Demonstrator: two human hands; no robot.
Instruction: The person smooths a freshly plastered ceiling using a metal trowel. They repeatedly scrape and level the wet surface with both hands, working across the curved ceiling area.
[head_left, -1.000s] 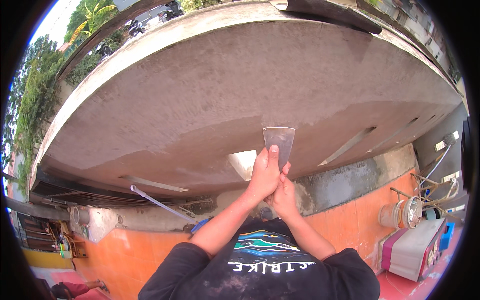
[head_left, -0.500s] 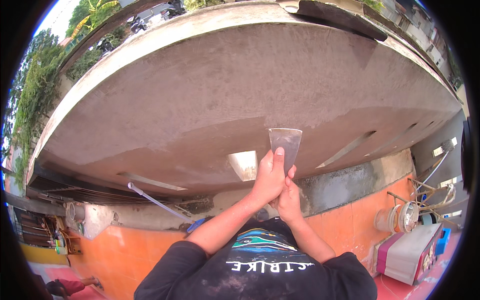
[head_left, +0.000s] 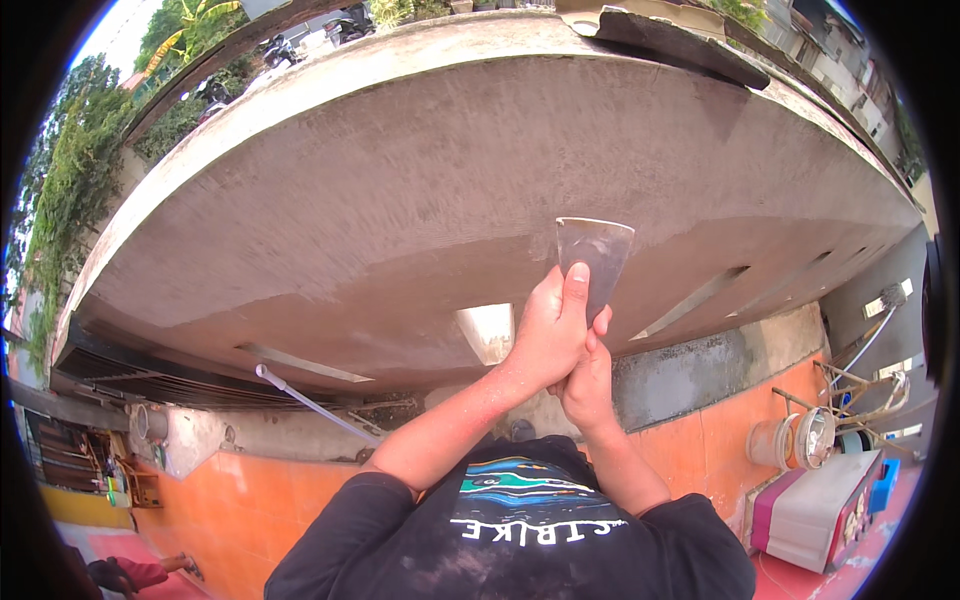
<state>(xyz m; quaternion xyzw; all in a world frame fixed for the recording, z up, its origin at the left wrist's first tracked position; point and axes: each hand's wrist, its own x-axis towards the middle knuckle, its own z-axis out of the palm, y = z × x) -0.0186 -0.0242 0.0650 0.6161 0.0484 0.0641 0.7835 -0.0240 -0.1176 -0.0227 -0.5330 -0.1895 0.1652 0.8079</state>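
A wide metal scraper (head_left: pixel 600 245) points up over the grey plastered wall (head_left: pixel 430 160), its broad edge near the boundary between a darker, damp-looking patch and lighter plaster; I cannot tell whether it touches the wall. My left hand (head_left: pixel 555 330) wraps round it, thumb lying on the blade. Just below, my right hand (head_left: pixel 590 370) also grips it; the handle is hidden by my fingers. Behind my hands is a pale rectangular opening (head_left: pixel 482 332) in the wall, with narrow slots to either side.
A long pale pole (head_left: pixel 320 405) leans at lower left. At right are stacked buckets (head_left: pixel 805 435), a metal frame, a covered box (head_left: pixel 805 510) and a blue container. Orange flooring (head_left: pixel 250 500) runs below the wall. A person's legs (head_left: pixel 155 570) show at bottom left.
Both hands and the scraper have moved up and to the right along the wall, still gripped together. The view has shifted slightly.
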